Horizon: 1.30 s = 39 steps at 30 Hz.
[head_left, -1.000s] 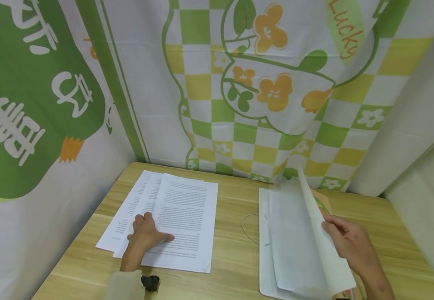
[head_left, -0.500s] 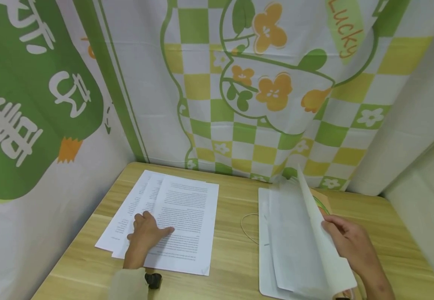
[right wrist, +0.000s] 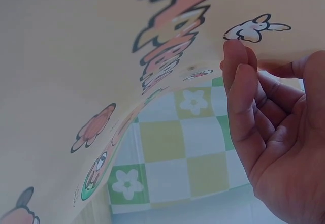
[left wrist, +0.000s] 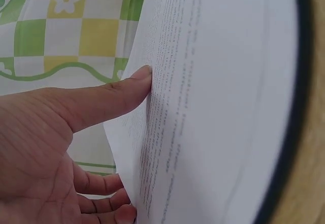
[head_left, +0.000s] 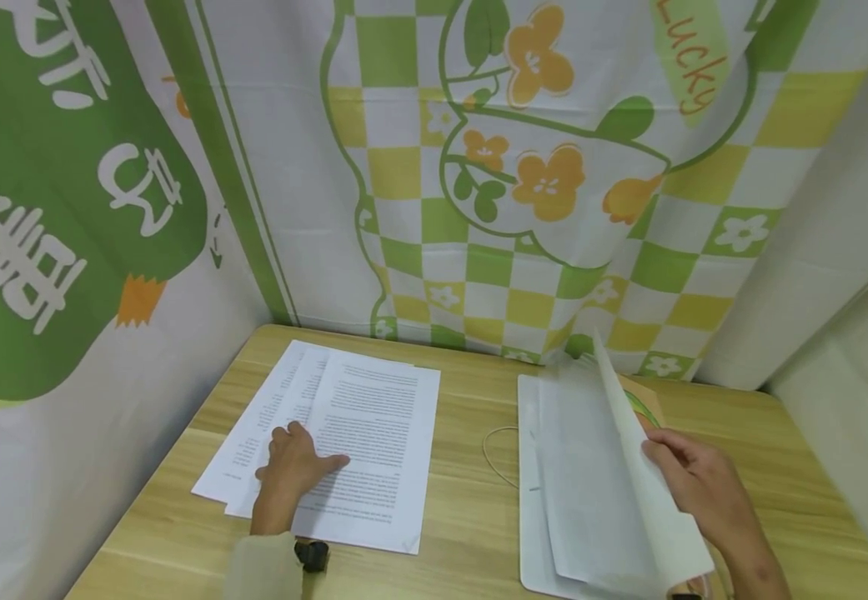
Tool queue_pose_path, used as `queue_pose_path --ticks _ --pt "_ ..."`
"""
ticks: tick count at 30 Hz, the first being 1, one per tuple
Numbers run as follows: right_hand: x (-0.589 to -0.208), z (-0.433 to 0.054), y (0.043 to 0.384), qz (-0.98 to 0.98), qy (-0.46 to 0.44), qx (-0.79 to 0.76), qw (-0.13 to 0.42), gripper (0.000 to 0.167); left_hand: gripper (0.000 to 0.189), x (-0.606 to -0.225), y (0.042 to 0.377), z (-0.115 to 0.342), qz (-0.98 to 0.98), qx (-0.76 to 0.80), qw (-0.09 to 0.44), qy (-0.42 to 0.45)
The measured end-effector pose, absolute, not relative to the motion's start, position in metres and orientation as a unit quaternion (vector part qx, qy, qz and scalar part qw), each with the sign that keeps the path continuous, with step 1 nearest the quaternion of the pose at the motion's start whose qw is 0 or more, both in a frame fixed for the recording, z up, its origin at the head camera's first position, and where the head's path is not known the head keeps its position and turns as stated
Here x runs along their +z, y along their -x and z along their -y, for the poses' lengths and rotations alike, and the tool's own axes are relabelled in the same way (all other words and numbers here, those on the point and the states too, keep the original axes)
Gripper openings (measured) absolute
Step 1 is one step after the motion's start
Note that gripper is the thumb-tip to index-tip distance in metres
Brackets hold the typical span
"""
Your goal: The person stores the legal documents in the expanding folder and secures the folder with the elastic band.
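My left hand rests on several printed sheets that overlap in a loose fan on the left of the table. Its thumb is stretched out over the top sheet, and the left wrist view shows the fingertips at the paper. On the right lies an opened folder with translucent inner sheets. My right hand pinches the raised cover by its right side and holds it up, nearly upright. In the right wrist view that cover's outer face carries cartoon prints.
A thin cord loops out from the folder's left edge. The wood-grain table meets a patterned curtain at the back, with pale cloth on both sides. A black wrist device sits by the left sleeve.
The printed sheets and my left hand have shifted very slightly, and the thumb has moved up a little on the page. My right hand and the folder cover stay as they were.
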State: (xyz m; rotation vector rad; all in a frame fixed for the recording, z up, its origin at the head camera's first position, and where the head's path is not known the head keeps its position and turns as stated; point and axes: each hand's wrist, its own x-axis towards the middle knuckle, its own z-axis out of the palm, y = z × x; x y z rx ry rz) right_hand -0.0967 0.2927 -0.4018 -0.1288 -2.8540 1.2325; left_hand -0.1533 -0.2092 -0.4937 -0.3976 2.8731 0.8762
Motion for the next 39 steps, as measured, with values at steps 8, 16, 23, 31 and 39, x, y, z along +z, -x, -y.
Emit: queue_pose_path --ticks 8,16,23,31,39 --pt "-0.3999 -0.2912 0.097 0.915 0.037 0.402 0.019 0.054 0.092 -0.4917 0.1524 0.2103 -0.948 0.292 0.034 0.123" --pt "-0.4013 -0.2904 0.097 0.915 0.038 0.399 0.031 0.048 0.088 -0.4931 0.1506 0.2092 -0.949 0.288 0.026 0.127" --pt "-0.4023 -0.2898 0.0966 0.915 0.043 0.4 0.032 0.046 0.089 -0.4926 0.1493 0.208 -0.947 0.289 0.032 0.134" --pt "-0.402 -0.2915 0.0967 0.919 0.047 0.392 0.024 0.049 0.089 -0.492 0.1486 0.2061 -0.948 0.288 0.028 0.133" --pt "-0.4025 -0.2926 0.0964 0.918 0.046 0.393 0.031 0.049 0.088 -0.4907 0.15 0.2067 -0.948 0.288 0.026 0.131"
